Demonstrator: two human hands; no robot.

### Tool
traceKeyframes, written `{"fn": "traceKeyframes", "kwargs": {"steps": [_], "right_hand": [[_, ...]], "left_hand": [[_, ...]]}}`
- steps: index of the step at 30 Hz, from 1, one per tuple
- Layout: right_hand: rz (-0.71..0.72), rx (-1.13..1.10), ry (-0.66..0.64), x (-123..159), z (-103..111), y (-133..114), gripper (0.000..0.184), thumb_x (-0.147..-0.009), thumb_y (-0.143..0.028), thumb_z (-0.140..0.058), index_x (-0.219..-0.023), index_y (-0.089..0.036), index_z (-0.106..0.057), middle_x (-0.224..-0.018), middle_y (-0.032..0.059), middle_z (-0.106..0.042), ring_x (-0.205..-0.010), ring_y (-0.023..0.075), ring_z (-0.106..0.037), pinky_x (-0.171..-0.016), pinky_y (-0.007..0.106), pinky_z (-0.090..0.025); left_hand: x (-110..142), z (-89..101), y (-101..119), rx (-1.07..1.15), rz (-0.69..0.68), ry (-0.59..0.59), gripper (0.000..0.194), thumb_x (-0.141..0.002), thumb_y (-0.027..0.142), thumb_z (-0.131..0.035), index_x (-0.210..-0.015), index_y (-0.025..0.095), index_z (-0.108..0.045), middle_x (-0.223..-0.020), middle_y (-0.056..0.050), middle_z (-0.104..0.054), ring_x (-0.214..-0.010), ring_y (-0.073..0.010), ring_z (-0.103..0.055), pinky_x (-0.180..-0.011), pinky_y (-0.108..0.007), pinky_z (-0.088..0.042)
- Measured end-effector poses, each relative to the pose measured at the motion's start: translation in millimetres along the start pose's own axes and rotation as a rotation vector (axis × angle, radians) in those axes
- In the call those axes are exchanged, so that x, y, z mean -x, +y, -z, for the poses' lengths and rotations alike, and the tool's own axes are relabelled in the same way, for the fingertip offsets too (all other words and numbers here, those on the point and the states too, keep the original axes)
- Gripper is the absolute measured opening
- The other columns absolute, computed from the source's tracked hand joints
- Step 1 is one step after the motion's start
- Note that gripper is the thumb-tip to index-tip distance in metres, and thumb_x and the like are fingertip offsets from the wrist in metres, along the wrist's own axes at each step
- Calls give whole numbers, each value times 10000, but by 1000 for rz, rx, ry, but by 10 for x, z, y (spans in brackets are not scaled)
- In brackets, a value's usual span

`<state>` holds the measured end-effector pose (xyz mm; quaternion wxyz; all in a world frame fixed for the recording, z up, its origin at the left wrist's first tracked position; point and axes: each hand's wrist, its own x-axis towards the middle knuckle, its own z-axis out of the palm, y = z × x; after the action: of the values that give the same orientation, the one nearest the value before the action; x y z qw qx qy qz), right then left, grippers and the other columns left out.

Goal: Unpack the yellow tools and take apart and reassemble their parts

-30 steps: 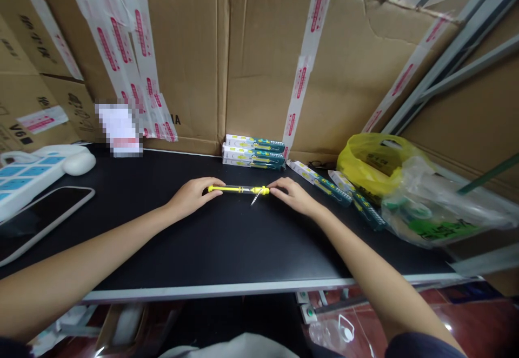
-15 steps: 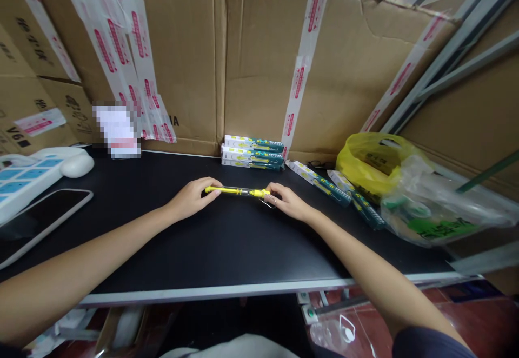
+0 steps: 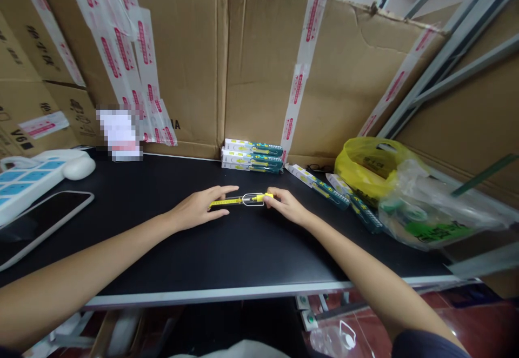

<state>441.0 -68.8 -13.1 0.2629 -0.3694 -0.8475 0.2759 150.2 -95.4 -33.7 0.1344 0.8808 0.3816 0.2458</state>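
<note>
A slim clear tube with a yellow scale strip (image 3: 227, 202), yellow end pieces and a wire loop (image 3: 243, 200) lies level, low over the black table. I cannot tell its exact kind. My right hand (image 3: 284, 205) pinches the yellow right end between thumb and fingers. The wire loop lies folded back along the tube, to the left of those fingers. My left hand (image 3: 198, 206) has thumb and fingers spread on either side of the left end, which sits near its palm.
Several printed white-and-green boxes (image 3: 251, 162) are stacked at the back. Two more, a slanted box (image 3: 318, 186) and another (image 3: 359, 209), lie right, beside a yellow bag (image 3: 360, 160) and a clear bag (image 3: 438, 212). A power strip (image 3: 36, 177) and phone (image 3: 44, 225) lie left.
My left fingers have opened away from the left end they were gripping. The wire loop, angled toward me earlier, now points left along the tube. My right hand now grips further over its end.
</note>
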Motion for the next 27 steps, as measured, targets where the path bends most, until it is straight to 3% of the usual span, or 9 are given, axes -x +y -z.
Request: {"fn": "traceKeyframes", "kwargs": {"steps": [5, 10, 15, 27], "right_hand": [[23, 1, -45, -2, -31, 23, 464, -907, -546, -450, -653, -165, -523, -681, -5, -511, -684, 129, -490, -684, 250, -377], [43, 2, -66, 3, -29, -11, 508, -914, -582, -400, -656, -164, -530, -685, 1, -508, -681, 132, -491, -689, 254, -381], [44, 14, -100, 24, -6, -58, 533, -978, -527, -236, -716, -171, -535, -741, 21, -538, -716, 143, -515, -743, 275, -395], [82, 15, -85, 40, -27, -71, 353, -987, -473, -280, -845, -200, -452, -791, 1, -510, -709, 133, -479, -716, 265, -396]], "left_hand": [[8, -16, 6, -193, -91, -68, 512, -961, 407, -403, -1450, 414, -250, -1000, 10, -535, -726, -110, -554, -666, -202, -426], [1, -26, -19, -289, -116, -80, 443, -990, 376, -334, -1428, 436, -299, -998, 9, -537, -738, -108, -559, -685, -199, -418], [-3, -13, -13, -252, -92, -72, 434, -997, 371, -309, -1428, 421, -311, -969, 6, -527, -748, -107, -550, -691, -192, -416], [-4, 0, -34, -142, -62, -67, 444, -990, 395, -316, -1434, 380, -330, -899, 6, -546, -748, -126, -542, -684, -203, -400]]}}
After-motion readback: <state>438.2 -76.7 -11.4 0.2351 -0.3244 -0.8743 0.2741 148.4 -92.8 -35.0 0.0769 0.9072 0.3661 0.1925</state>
